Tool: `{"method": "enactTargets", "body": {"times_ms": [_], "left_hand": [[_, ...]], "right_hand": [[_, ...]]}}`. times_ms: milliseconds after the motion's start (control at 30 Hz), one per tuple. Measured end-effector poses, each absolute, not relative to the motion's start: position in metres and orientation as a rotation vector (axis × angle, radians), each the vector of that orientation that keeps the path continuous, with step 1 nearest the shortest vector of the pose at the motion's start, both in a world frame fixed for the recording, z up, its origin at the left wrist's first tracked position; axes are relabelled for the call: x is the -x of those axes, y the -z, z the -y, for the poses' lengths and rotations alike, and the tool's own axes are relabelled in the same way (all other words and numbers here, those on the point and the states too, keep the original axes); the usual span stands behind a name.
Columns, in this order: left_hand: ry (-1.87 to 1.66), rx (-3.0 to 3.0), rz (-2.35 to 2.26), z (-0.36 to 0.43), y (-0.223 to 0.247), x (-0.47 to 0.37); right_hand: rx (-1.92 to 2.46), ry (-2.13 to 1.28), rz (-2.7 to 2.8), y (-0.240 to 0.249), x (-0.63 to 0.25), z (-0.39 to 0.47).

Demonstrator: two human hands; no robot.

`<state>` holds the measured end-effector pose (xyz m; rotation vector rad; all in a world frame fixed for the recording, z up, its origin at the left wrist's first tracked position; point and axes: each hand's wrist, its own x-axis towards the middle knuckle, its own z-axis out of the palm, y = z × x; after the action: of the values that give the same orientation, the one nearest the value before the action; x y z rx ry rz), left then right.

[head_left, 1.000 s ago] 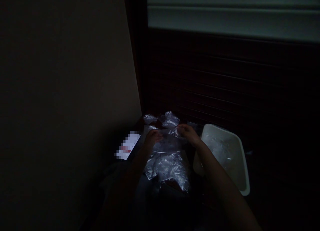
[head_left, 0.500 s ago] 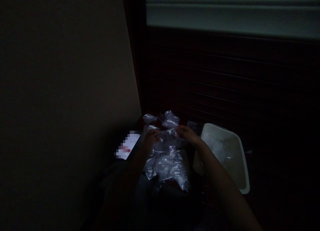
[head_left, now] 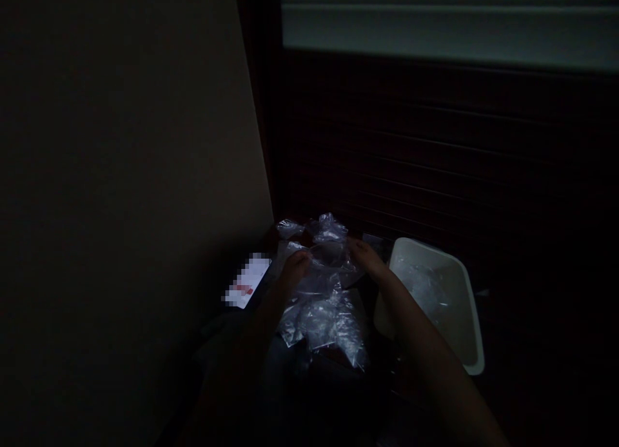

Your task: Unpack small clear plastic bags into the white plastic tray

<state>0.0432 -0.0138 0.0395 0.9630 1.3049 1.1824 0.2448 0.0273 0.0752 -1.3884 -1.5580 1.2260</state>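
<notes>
Between my two hands a clear plastic bag (head_left: 331,257) is held with its mouth spread into a rounded opening. My left hand (head_left: 296,266) is closed on the bag's left edge. On the opposite edge, my right hand (head_left: 362,253) grips the plastic, its fingers partly lost in the dim light. Nearer to me lies a heap of crinkled clear plastic bags (head_left: 324,318). Beyond my hands are more clear bags (head_left: 329,228), with a small one (head_left: 290,228) to their left. What the bags contain, if anything, is too dark to tell.
A white plastic basin (head_left: 471,318) with clear plastic (head_left: 425,289) inside stands right of my right forearm. To the left lies a lit phone (head_left: 249,282), its screen blurred. A wall (head_left: 145,144) rises on the left, and dark slatted panelling (head_left: 411,144) stands behind.
The bag between my hands has gone from a flatter, stretched edge to a wide rounded opening. My right hand has shifted slightly to the right.
</notes>
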Motion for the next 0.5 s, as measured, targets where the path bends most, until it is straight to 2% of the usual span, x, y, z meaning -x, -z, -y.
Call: {"method": "enactTargets", "body": {"times_ms": [500], "left_hand": [[-1.097, -1.184, -1.302, 0.0147, -0.0443, -0.0377]], "right_hand": [[1.425, -1.058, 1.622, -0.0823, -0.2456, -0.0268]]}}
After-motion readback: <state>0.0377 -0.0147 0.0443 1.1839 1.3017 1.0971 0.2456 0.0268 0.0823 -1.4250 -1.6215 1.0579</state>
